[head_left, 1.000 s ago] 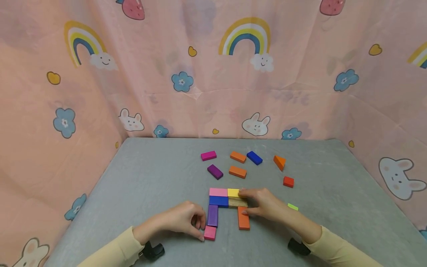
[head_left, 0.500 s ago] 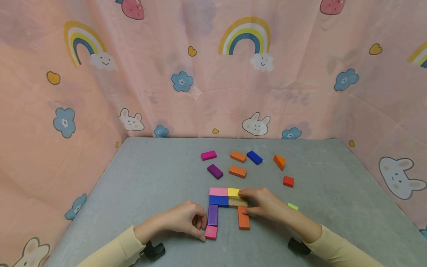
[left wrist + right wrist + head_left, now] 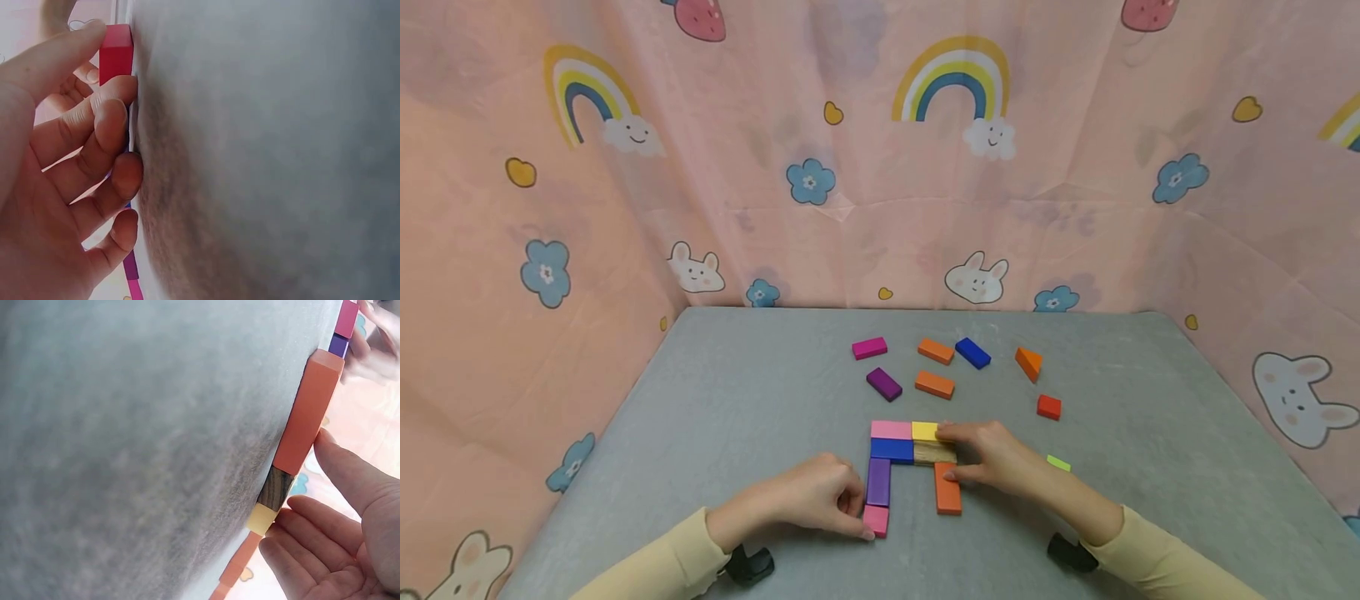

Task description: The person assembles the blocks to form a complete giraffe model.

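My left hand point(image 3: 823, 493) is at the near left end of a block layout, fingers curled. Its thumb presses the near edge of a small pink block point(image 3: 876, 521), and its index finger lies along the block's left side; the left wrist view shows this pink block point(image 3: 117, 53) between thumb and index finger. Beyond it runs a purple block point(image 3: 878, 483), then a blue block point(image 3: 892, 451) beside a wood-grain block point(image 3: 934, 452). A long pink block point(image 3: 891, 430) and a yellow block point(image 3: 924, 432) form the far row. My right hand point(image 3: 1000, 458) rests fingertips on the yellow block and thumb on an orange block point(image 3: 948, 492).
Loose blocks lie farther back: magenta point(image 3: 869, 348), dark purple point(image 3: 883, 384), two orange ones, a dark blue block point(image 3: 973, 353) and an orange triangle point(image 3: 1029, 364). A red block point(image 3: 1049, 407) and a lime block point(image 3: 1058, 462) are at right. A patterned curtain point(image 3: 880, 208) surrounds the grey table point(image 3: 737, 383).
The small pink block has shifted slightly right, now in line under the purple block. My left hand moved right with it, its thumb sliding round to the near edge. My right hand stayed put.
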Tool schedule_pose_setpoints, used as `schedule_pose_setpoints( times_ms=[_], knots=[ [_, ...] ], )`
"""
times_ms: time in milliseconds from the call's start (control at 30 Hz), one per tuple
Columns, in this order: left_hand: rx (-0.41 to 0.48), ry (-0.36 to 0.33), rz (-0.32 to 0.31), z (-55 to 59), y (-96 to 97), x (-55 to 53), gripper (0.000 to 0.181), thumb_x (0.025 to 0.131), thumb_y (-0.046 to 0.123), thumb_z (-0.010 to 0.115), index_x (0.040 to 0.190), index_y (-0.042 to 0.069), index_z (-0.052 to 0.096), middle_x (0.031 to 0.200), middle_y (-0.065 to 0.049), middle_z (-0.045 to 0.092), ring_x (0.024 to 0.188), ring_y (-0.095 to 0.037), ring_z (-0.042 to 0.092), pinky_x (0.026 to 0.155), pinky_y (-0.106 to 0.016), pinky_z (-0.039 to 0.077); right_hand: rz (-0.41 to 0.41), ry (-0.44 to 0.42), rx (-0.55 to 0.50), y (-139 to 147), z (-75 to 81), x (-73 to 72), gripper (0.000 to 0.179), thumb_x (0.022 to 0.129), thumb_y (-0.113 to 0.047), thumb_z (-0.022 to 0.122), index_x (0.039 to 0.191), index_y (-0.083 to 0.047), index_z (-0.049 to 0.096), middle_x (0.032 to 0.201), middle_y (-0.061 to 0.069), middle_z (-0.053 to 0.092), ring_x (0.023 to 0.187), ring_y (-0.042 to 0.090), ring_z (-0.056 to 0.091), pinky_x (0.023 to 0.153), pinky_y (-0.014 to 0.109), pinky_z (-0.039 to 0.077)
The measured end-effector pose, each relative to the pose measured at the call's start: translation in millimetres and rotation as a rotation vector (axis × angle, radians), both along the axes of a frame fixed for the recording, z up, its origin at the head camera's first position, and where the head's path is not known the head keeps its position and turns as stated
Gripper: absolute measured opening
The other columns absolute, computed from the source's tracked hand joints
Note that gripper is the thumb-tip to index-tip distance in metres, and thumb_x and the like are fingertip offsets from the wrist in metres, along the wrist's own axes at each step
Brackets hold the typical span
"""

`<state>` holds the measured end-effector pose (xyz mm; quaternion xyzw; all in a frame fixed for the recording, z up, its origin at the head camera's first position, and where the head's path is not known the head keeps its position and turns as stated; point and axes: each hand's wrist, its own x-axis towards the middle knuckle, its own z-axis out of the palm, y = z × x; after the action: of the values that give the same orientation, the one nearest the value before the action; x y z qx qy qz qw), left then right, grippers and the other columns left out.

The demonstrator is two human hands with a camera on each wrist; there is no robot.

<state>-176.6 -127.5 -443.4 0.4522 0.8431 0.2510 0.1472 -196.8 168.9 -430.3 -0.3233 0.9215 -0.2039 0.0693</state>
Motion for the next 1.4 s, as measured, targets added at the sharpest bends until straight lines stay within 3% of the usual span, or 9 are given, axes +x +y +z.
schedule_pose_setpoints(
  times_ms=[567,667,767,867,967,1033,1167,1400],
  knots=[
    [0.004,0.018,-0.02,-1.6,2.8,1.4,0.043,0.085,0.049,0.065,0.054,0.021,0.055,0.048,0.019,0.038,0.047,0.009,0.032,0.042,-0.012,0.025,-0.002,0.009,0.0,0,1.2,1.0,0.052,0.081,-0.027,0.075,0.125,-0.004,0.061,0.127,0.01,0.062,0.119,0.026,0.058,0.095,0.044,0.048],
    [0.021,0.014,0.007,-0.4,2.2,-0.6,0.044,0.085,0.049,0.066,0.053,0.021,0.053,0.048,0.019,0.038,0.047,0.009,0.032,0.042,-0.012,0.024,-0.009,-0.001,0.001,-1,1.0,1.0,0.052,0.081,-0.027,0.075,0.125,-0.004,0.061,0.128,0.01,0.062,0.119,0.026,0.058,0.095,0.044,0.048],
    [0.072,0.078,0.06,2.9,2.7,-6.1,0.041,0.083,0.047,0.068,0.055,0.021,0.052,0.051,0.017,0.04,0.049,0.007,0.034,0.045,-0.011,0.025,-0.013,-0.006,-0.001,-1,0.8,0.9,0.052,0.081,-0.028,0.075,0.126,-0.005,0.061,0.128,0.009,0.061,0.12,0.026,0.057,0.096,0.044,0.048],
    [0.121,0.21,0.122,6.6,4.9,-15.1,0.034,0.08,0.046,0.072,0.065,0.019,0.058,0.061,0.013,0.048,0.059,0.002,0.043,0.052,-0.011,0.032,-0.012,-0.012,-0.004,0,1.0,0.5,0.053,0.081,-0.028,0.075,0.126,-0.005,0.061,0.129,0.01,0.061,0.12,0.026,0.058,0.095,0.044,0.048],
    [0.124,0.278,0.168,9.0,7.7,-23.9,0.03,0.078,0.045,0.075,0.086,0.017,0.066,0.083,0.008,0.058,0.08,-0.005,0.051,0.067,-0.015,0.044,-0.015,-0.023,-0.005,0,1.2,0.2,0.053,0.081,-0.028,0.075,0.126,-0.005,0.06,0.129,0.01,0.061,0.119,0.026,0.058,0.095,0.045,0.048],
    [0.093,0.269,0.181,10.3,9.4,-28.5,0.038,0.077,0.044,0.076,0.102,0.017,0.068,0.102,0.007,0.061,0.097,-0.008,0.054,0.081,-0.023,0.049,-0.021,-0.032,-0.004,0,1.1,-0.1,0.053,0.081,-0.029,0.075,0.127,-0.005,0.06,0.129,0.009,0.061,0.12,0.026,0.057,0.096,0.045,0.048],
    [0.01,0.197,0.155,11.3,12.2,-35.0,0.056,0.078,0.045,0.074,0.125,0.018,0.062,0.133,0.005,0.055,0.123,-0.013,0.049,0.102,-0.037,0.044,-0.026,-0.044,-0.003,0,1.1,-0.6,0.053,0.082,-0.03,0.074,0.127,-0.006,0.06,0.13,0.009,0.06,0.12,0.026,0.057,0.096,0.046,0.047],
    [-0.055,0.142,0.089,7.3,14.9,-41.0,0.065,0.079,0.047,0.073,0.133,0.017,0.056,0.141,0.004,0.05,0.131,-0.015,0.046,0.107,-0.039,0.039,-0.023,-0.036,-0.005,0,1.4,0.0,0.053,0.082,-0.03,0.074,0.127,-0.006,0.06,0.129,0.009,0.061,0.12,0.026,0.057,0.096,0.045,0.048]
  ],
)
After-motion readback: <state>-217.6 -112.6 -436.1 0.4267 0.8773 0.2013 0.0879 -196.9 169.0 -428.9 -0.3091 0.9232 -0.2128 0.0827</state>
